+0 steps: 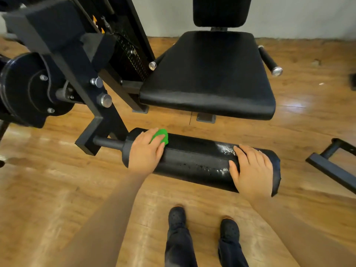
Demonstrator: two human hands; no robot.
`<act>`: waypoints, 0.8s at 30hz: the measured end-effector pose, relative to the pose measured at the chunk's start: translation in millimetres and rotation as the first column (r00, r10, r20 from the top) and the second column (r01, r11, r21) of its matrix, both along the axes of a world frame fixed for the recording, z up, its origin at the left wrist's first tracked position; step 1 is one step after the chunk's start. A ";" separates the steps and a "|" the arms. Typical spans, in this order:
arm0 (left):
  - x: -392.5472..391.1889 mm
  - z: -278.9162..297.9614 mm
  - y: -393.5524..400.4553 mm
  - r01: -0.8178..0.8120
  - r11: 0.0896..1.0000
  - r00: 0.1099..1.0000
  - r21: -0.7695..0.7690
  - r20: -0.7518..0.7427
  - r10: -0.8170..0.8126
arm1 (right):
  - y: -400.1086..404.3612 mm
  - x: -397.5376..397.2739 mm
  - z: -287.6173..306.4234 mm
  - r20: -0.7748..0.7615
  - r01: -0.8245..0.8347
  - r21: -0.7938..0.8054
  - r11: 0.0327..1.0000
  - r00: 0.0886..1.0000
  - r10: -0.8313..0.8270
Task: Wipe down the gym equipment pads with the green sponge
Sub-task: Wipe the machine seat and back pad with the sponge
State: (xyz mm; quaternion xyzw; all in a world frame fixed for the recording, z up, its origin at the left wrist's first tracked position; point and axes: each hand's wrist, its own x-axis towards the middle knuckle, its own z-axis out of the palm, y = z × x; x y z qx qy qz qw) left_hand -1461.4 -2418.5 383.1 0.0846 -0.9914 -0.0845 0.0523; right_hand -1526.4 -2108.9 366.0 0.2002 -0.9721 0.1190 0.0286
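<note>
On one roller pad (pixel 194 160) – two hands, one sponge (pixel 160 136)

Glossy wood-plank floor (pixel 57 189) fills most of frame, pale glare patch at right middle. Plain grey wall (pixel 163 16) across top. Black metal bar frame (pixel 331 164) lies on floor at right edge.

Wood-plank floor (pixel 57 189) carries it all, glossy w/ glare patches. Machine's two base feet (pixel 206 118) sit flat on it, just under the seat's front edge. Black metal frame piece (pixel 331 166) lies on the boards right of those feet. Two dark shoes (pixel 177 216) planted nearer the camera than the feet.
</note>
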 end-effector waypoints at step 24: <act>37.3 1.0 84.4 0.013 0.930 1.000 0.366 -0.023 -0.004 | -21.5 15.4 24.7 0.050 -0.045 -0.153 0.987 0.997 0.053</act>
